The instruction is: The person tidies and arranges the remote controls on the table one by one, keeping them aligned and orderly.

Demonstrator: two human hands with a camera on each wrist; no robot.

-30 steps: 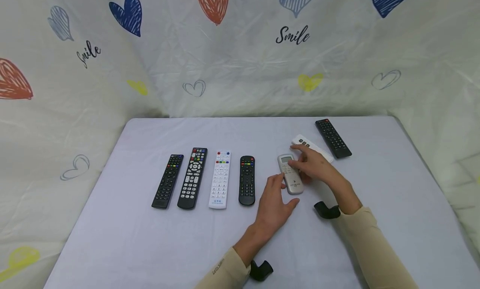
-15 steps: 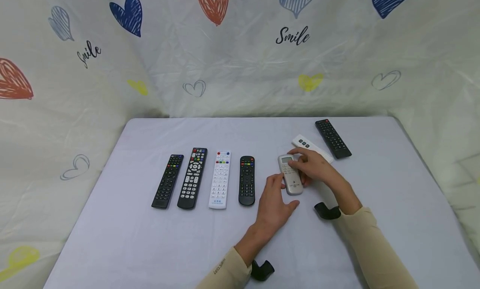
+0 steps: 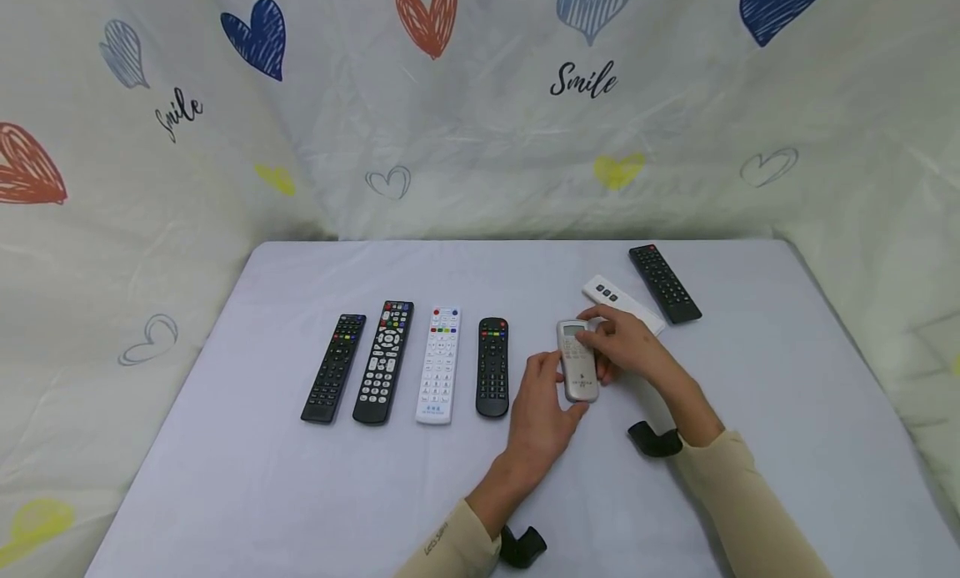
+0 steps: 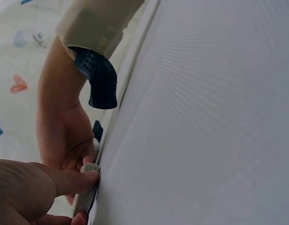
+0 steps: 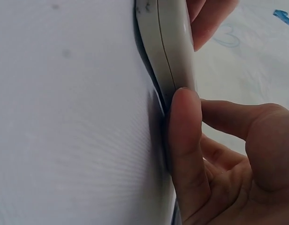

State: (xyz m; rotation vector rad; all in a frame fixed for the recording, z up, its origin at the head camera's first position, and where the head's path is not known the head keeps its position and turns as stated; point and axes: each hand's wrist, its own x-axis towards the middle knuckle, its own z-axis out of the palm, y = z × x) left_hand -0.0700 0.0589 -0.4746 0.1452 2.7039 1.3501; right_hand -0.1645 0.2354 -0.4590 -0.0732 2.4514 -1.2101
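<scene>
A silver-grey remote control (image 3: 581, 376) with a small screen lies on the white table between both hands, nearly lined up with the row to its left. My left hand (image 3: 536, 419) holds its near end, fingertips at the left edge and thumb at the bottom. In the left wrist view that thumb (image 4: 86, 180) presses against the end of the remote. My right hand (image 3: 633, 344) grips the upper part from the right. Seen from the right wrist, a finger (image 5: 186, 126) lies along the remote's side (image 5: 165, 47), close above the cloth.
Left of the hands, a black remote (image 3: 492, 369), a white remote (image 3: 438, 369) and two longer black remotes (image 3: 382, 365) (image 3: 333, 369) stand in a row. Behind the right hand lie a slim white remote (image 3: 611, 294) and another black remote (image 3: 665, 284), both slanted.
The silver-grey remote has turned straighter, its near end swinging slightly left. The left thumb has come in against its bottom end. The head view has tilted up a little.
</scene>
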